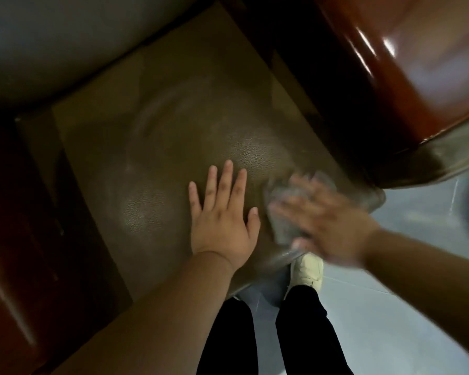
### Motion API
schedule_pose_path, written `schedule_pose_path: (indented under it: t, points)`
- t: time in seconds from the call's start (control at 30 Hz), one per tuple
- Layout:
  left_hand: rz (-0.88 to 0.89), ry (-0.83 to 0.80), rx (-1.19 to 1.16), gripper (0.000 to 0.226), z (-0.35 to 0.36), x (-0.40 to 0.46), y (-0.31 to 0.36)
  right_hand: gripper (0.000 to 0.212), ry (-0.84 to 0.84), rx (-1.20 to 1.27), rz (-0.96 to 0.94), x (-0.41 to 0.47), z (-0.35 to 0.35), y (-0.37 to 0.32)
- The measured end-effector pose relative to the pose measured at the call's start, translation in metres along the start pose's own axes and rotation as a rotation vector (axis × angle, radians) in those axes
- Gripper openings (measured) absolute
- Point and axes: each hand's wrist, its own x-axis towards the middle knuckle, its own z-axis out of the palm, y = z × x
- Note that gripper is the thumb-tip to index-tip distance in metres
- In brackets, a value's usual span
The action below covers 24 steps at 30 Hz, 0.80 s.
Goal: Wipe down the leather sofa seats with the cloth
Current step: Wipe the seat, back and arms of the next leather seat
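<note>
The olive-brown leather sofa seat (173,147) fills the middle of the view, with faint wipe streaks on it. My left hand (222,215) lies flat on the seat near its front edge, fingers straight and spread. Just to its right, my right hand (325,223) is blurred and presses a grey cloth (282,212) onto the seat's front right corner with its fingers extended. Most of the cloth is hidden under that hand.
A glossy reddish wooden armrest (406,71) stands at the upper right, and another dark wooden armrest (14,239) at the left. The pale backrest cushion (65,36) is at the top. My legs in black trousers and a white shoe (307,269) stand on grey floor tiles (404,307).
</note>
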Motion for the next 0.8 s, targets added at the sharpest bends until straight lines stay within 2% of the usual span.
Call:
schedule_pose_path:
  t: [0.07, 0.13, 0.17, 0.2, 0.27, 0.33, 0.37, 0.4, 0.47, 0.53, 0.6, 0.67, 0.73, 0.8]
  points:
    - [-0.005, 0.05, 0.037, 0.077, 0.006, -0.001, 0.001, 0.076, 0.077, 0.138, 0.374, 0.01, -0.009, 0.034]
    - [-0.002, 0.066, 0.046, 0.078, 0.008, -0.002, 0.0, 0.08, 0.16, 0.152, 0.644, 0.016, -0.005, 0.015]
    - [-0.001, 0.065, 0.044, 0.078, 0.008, -0.003, 0.0, 0.082, 0.175, 0.157, 0.641, 0.013, 0.002, -0.006]
    - [-0.002, 0.055, 0.044, 0.077, 0.006, -0.003, 0.0, 0.084, 0.151, 0.19, 0.537, 0.005, 0.01, -0.032]
    - [-0.003, 0.028, 0.042, 0.076, 0.003, -0.002, 0.0, 0.083, 0.049, 0.168, 0.162, -0.02, 0.022, -0.07]
    - [0.006, 0.025, 0.031, 0.075, 0.001, -0.001, 0.0, 0.076, -0.002, 0.039, -0.141, -0.032, 0.02, -0.053]
    - [0.007, 0.037, 0.026, 0.075, 0.001, -0.001, 0.0, 0.073, 0.031, -0.001, -0.164, -0.029, 0.019, -0.031]
    - [0.006, 0.056, 0.025, 0.075, 0.002, -0.002, -0.001, 0.072, 0.076, 0.02, -0.064, -0.023, 0.016, -0.01]
    - [0.002, 0.095, 0.03, 0.076, 0.007, -0.002, 0.001, 0.076, 0.162, 0.126, 0.355, -0.009, 0.006, 0.026]
    - [0.004, 0.107, 0.038, 0.076, 0.01, -0.002, 0.001, 0.081, 0.219, 0.164, 0.622, -0.004, 0.007, 0.012]
    - [0.007, 0.098, 0.027, 0.076, 0.008, -0.003, 0.001, 0.084, 0.218, 0.185, 0.614, -0.019, 0.025, -0.042]
    - [0.014, 0.08, 0.016, 0.075, 0.005, -0.003, 0.0, 0.085, 0.116, 0.203, 0.463, -0.048, 0.04, -0.092]
    - [0.022, 0.057, 0.006, 0.074, 0.002, -0.002, -0.003, 0.083, 0.031, 0.154, 0.343, -0.06, 0.039, -0.092]
    - [0.044, 0.049, -0.008, 0.072, 0.001, -0.002, -0.008, 0.077, 0.077, 0.126, 0.326, -0.042, 0.031, -0.057]
